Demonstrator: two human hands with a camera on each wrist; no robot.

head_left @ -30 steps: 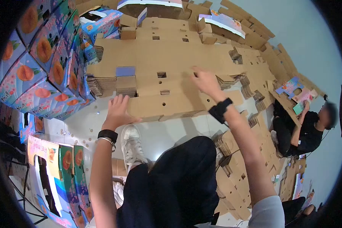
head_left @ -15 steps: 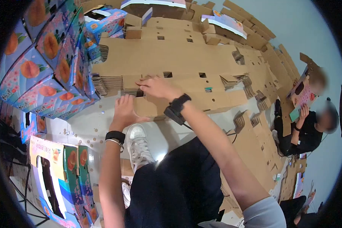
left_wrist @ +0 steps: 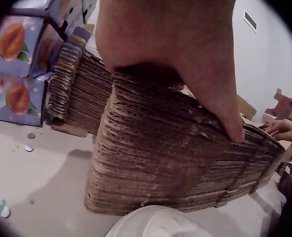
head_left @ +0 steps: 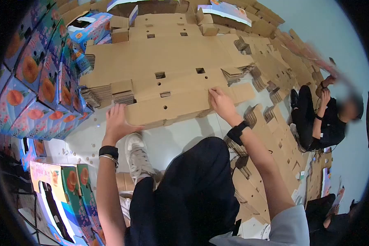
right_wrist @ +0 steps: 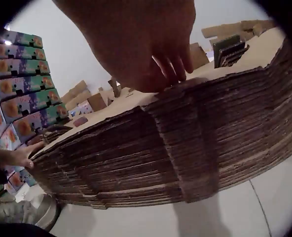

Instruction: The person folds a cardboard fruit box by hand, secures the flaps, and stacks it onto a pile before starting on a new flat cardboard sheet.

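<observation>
A thick stack of flat, die-cut cardboard box blanks (head_left: 184, 107) lies in front of me, its layered front edge facing my foot. My left hand (head_left: 117, 121) rests over the near left corner, fingers reaching forward along the side. Its thumb (left_wrist: 232, 126) lies along the front edge in the left wrist view. Further right, my right hand (head_left: 223, 107) is on the top sheet close to the front edge, with its fingers (right_wrist: 175, 69) bent down onto the cardboard. Punched holes, including a slot (head_left: 165, 94), show in the top sheet between the hands.
Printed fruit boxes (head_left: 30, 67) are piled up at the left, and more boxes (head_left: 55, 197) stand at the lower left. Other cardboard stacks (head_left: 270, 151) lie to the right, where a person (head_left: 336, 123) sits. Small round scraps are scattered on the floor (head_left: 84, 141).
My right hand went left across the top sheet to a spot near the left hand, then back right to the near right part. My left hand stays at the corner.
</observation>
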